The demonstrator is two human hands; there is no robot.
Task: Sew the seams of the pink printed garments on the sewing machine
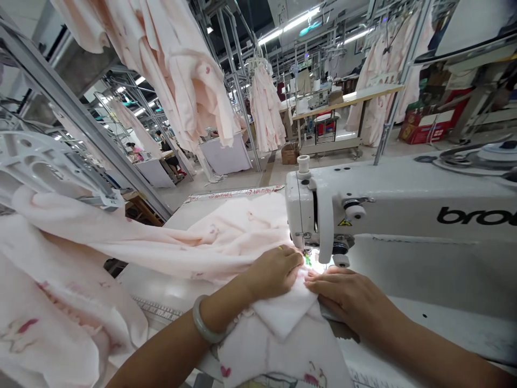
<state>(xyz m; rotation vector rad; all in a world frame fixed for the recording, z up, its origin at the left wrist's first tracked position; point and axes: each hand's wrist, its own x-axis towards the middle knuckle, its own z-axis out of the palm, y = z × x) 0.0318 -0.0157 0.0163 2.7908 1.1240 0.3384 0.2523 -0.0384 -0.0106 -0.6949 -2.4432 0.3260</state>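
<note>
Pale pink garment fabric (226, 231) with small printed figures runs across the sewing table to the needle area of a white sewing machine (315, 210). My left hand (278, 269) wears a bangle at the wrist. Its fingers are curled closed on the fabric just left of the presser foot. Opposite it, my right hand (347, 293) lies with fingers stretched out, their tips touching the fabric's edge in front of the needle. A white folded corner of cloth (285, 312) hangs toward me below both hands. The needle itself is hard to make out in the bright lamp light.
More pink fabric (60, 302) drapes at the left from a white hanger (48, 161). Pink garments (194, 81) hang above. A measuring tape (157, 308) runs along the table. Beyond the machine stand a metal post (398, 91), another worktable (347, 101) and a red box (428, 126).
</note>
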